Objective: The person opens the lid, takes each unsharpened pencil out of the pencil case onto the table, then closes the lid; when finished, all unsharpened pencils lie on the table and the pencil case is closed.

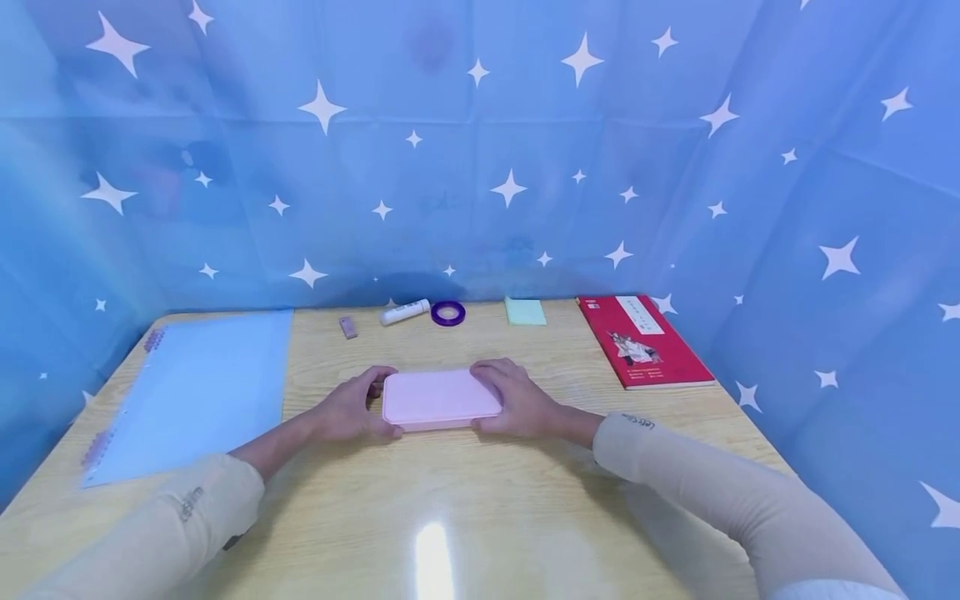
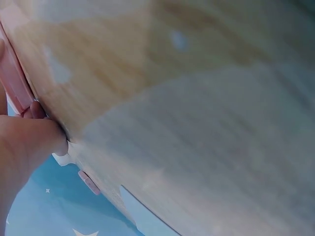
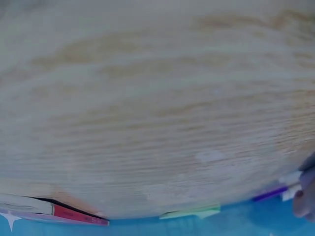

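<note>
A flat pink case (image 1: 441, 398) lies in the middle of the wooden table (image 1: 465, 508). My left hand (image 1: 352, 407) grips its left end, fingers curled over the far edge and thumb at the near side. My right hand (image 1: 517, 400) holds the right end the same way, fingers over the top. In the left wrist view the pink case (image 2: 14, 83) shows as a thin edge at the left beside my thumb (image 2: 34, 140). The right wrist view shows mostly table (image 3: 157, 98) and a fingertip (image 3: 304, 201) at the far right.
A light blue spiral notebook (image 1: 197, 390) lies at the left. Along the back edge sit a small brown eraser (image 1: 347, 327), a white glue stick (image 1: 404, 312), a purple tape ring (image 1: 447, 313) and a green sticky pad (image 1: 524, 311). A red book (image 1: 642, 340) lies at the right.
</note>
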{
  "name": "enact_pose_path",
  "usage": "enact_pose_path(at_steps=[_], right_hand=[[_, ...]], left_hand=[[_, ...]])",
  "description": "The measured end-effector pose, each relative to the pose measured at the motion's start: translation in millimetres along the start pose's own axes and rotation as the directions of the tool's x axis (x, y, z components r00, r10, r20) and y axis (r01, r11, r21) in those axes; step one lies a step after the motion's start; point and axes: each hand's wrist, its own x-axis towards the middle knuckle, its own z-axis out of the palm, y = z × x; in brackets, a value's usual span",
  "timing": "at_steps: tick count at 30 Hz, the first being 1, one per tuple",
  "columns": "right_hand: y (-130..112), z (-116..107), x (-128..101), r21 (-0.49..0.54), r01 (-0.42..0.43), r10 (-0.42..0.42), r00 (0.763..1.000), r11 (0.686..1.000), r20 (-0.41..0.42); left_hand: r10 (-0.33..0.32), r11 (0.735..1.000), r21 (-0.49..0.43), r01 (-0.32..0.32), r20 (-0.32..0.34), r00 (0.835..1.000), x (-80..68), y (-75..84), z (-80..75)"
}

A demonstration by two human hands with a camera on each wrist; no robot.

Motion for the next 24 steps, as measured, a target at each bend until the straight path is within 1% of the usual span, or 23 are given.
enact_pose_path(at_steps=[2, 7, 13, 18, 22, 24], right_hand=[[1, -1, -2, -0.001, 0.003, -0.003, 1.0, 1.0, -0.004], [1, -3, -1, 0.006, -0.001, 0.001, 1.0, 1.0, 0.018], [-2, -6, 1, -0.026, 0.013, -0.012, 0.999, 1.0, 0.039], [-6, -11, 3, -0.059, 0.056, -0.052, 0.996, 0.997, 0.069], [-7, -13, 3, -0.053, 0.075, -0.07, 0.994, 0.996, 0.083], [-6, -13, 1, -0.045, 0.067, -0.064, 0.995, 0.997, 0.08]], left_hand=[[0.002, 1.0, 0.009, -0.002, -0.005, 1.0, 1.6, 0.6, 1.8], [0.001, 1.0, 0.025, -0.001, -0.008, 1.0, 2.0, 0.7, 2.1], [0.043, 0.999, 0.007, -0.043, -0.01, 0.999, 1.9, -1.3, -0.4], [0.081, 0.997, 0.009, -0.081, -0.001, 0.997, 1.6, -1.7, -0.2], [0.101, 0.994, 0.034, -0.101, 0.0, 0.995, 1.6, -0.5, 2.2], [0.096, 0.993, 0.067, -0.094, -0.015, 0.995, 1.9, 0.6, 3.4]])
